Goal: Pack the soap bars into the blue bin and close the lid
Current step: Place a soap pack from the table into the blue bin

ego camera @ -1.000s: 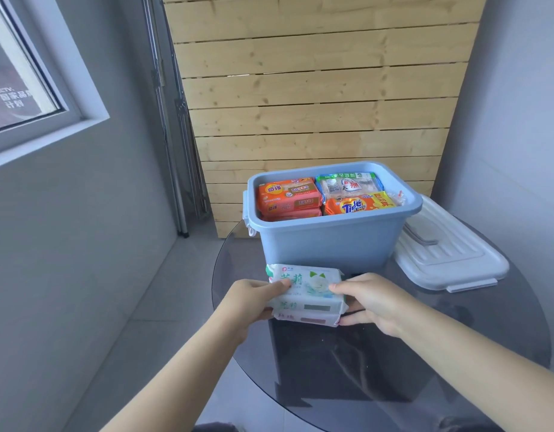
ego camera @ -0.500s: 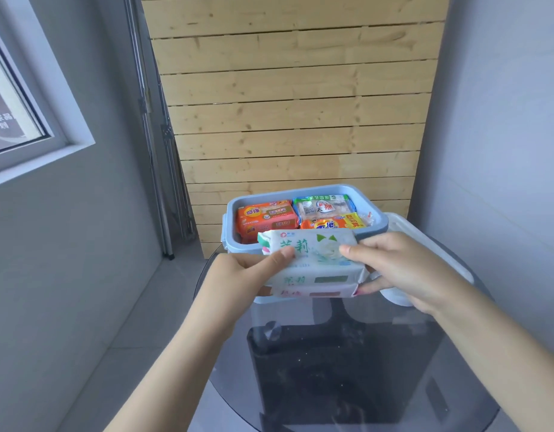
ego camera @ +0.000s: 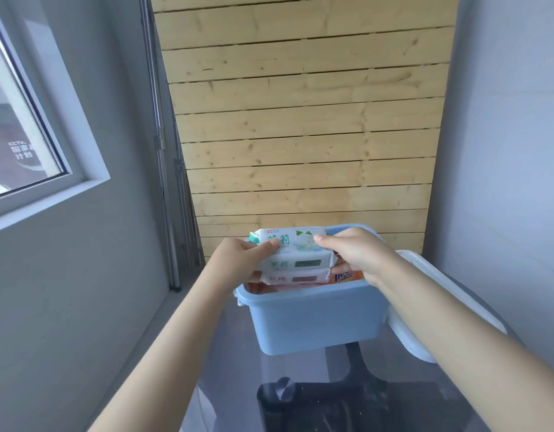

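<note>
A stack of white soap packs with green print hangs over the open blue bin. My left hand grips its left end and my right hand grips its right end. Below the stack, orange soap packs show inside the bin; most of the bin's contents are hidden by the stack and my hands. The white lid lies on the table to the right of the bin, partly behind my right forearm.
The bin stands on a round dark glass table with a black base showing through. A wooden slat wall rises behind it. A grey wall with a window is at the left, another grey wall at the right.
Both hands lifted the white soap stack from the table in front of the bin up and forward, over the bin's opening. The view also tilted upward.
</note>
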The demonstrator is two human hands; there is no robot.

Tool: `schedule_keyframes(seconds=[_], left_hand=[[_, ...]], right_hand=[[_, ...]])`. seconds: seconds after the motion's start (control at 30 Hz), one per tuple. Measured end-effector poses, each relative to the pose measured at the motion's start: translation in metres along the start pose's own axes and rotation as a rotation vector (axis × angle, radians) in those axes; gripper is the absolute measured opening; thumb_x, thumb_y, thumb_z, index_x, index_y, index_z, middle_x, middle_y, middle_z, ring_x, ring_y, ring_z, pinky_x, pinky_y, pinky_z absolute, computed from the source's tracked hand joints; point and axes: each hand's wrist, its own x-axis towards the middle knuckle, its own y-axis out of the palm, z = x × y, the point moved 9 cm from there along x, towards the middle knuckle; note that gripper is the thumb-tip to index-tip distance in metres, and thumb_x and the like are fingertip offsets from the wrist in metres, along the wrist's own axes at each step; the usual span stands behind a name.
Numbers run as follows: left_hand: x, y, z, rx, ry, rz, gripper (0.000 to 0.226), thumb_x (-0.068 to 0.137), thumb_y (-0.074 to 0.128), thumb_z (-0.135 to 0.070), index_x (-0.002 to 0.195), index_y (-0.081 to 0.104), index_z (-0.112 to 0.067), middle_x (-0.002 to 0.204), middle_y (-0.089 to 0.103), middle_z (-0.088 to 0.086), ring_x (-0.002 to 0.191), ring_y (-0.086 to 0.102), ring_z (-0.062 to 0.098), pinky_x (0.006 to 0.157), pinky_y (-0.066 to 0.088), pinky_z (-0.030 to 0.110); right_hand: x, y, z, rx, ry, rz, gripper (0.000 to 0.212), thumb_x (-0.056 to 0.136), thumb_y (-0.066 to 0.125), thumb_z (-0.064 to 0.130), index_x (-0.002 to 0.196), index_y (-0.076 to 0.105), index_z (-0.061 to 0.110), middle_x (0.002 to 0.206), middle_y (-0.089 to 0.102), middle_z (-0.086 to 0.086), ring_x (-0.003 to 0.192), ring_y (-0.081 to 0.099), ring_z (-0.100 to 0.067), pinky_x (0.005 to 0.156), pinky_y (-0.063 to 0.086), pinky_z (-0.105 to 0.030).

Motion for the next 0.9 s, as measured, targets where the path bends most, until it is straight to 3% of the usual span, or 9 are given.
schedule_keyframes(seconds=[0.07,0.2,0.33,0.4,0.47,0.57,0.67,0.8,0.9], left_hand=[[0.011,-0.002,0.005,0.067,-0.01,0.012,0.04,0.076,0.065,-0.054,0.084,0.062,-0.015,0.097,0.075,0.018,0.073,0.076,0.019,0.074,0.044,0.028],[0.028,-0.003,0.015,0.281,-0.072,0.019,0.039,0.081,0.062,-0.05,0.08,0.056,-0.011,0.077,0.071,0.007,0.075,0.075,0.018,0.065,0.039,0.025],[0.037,0.009,0.009,0.626,-0.063,0.053,0.05,0.086,0.058,-0.046,0.058,0.038,-0.011,0.038,0.046,-0.008,0.034,0.047,0.004,0.046,0.028,0.021],[0.038,0.016,0.009,0.723,-0.08,0.091,0.049,0.089,0.055,-0.046,0.059,0.035,-0.013,0.052,0.041,-0.002,0.046,0.039,0.011,0.047,0.025,0.023],[0.04,0.018,0.009,0.784,-0.092,0.124,0.048,0.09,0.053,-0.047,0.06,0.036,-0.012,0.057,0.041,0.001,0.051,0.037,0.013,0.049,0.027,0.023],[0.043,0.023,0.009,0.899,-0.098,0.164,0.05,0.091,0.049,-0.048,0.059,0.037,-0.012,0.052,0.044,0.0,0.05,0.037,0.012,0.048,0.027,0.022],[0.045,0.024,0.007,0.916,-0.093,0.149,0.05,0.087,0.057,-0.047,0.057,0.038,-0.012,0.043,0.046,-0.001,0.045,0.039,0.013,0.047,0.029,0.022],[0.044,0.013,-0.001,0.933,-0.045,-0.01,0.043,0.079,0.07,-0.04,0.065,0.041,-0.011,0.062,0.052,0.001,0.051,0.045,0.014,0.047,0.036,0.023],[0.043,0.01,-0.01,0.86,0.077,-0.125,0.038,0.078,0.07,-0.039,0.102,0.058,-0.013,0.103,0.057,0.006,0.08,0.057,0.023,0.067,0.047,0.03]], right_hand=[[0.012,0.009,0.0,0.011,0.014,0.042,0.027,0.088,0.06,0.027,0.07,0.056,0.008,0.044,0.047,0.007,0.043,0.059,-0.015,0.074,0.057,-0.03],[0.026,0.027,-0.011,-0.053,0.061,0.164,0.017,0.088,0.06,0.024,0.079,0.061,0.009,0.069,0.063,-0.004,0.058,0.062,-0.016,0.06,0.056,-0.024],[0.036,0.033,-0.023,-0.105,0.126,0.223,0.03,0.086,0.063,0.021,0.106,0.064,-0.001,0.103,0.071,-0.019,0.079,0.065,-0.027,0.069,0.056,-0.03],[0.04,0.034,-0.026,-0.131,0.132,0.241,0.037,0.084,0.066,0.024,0.111,0.062,-0.002,0.107,0.07,-0.02,0.077,0.066,-0.026,0.059,0.056,-0.027],[0.042,0.035,-0.027,-0.202,0.112,0.247,0.036,0.081,0.069,0.027,0.101,0.064,-0.003,0.092,0.071,-0.015,0.065,0.064,-0.021,0.052,0.052,-0.022],[0.046,0.03,-0.027,-0.288,0.082,0.196,0.032,0.077,0.072,0.03,0.086,0.065,0.001,0.071,0.064,-0.011,0.055,0.06,-0.02,0.056,0.052,-0.025],[0.045,0.027,-0.024,-0.339,0.06,0.15,0.031,0.075,0.075,0.033,0.064,0.059,0.008,0.047,0.055,-0.002,0.039,0.051,-0.013,0.047,0.045,-0.02],[0.041,0.023,-0.016,-0.495,-0.022,0.069,0.051,0.069,0.075,0.044,0.044,0.042,0.015,0.038,0.044,0.002,0.042,0.045,-0.017,0.053,0.036,-0.023],[0.037,0.02,-0.006,-0.583,-0.154,-0.017,0.036,0.069,0.073,0.048,0.057,0.057,0.019,0.057,0.056,0.0,0.06,0.054,-0.019,0.059,0.04,-0.028]])
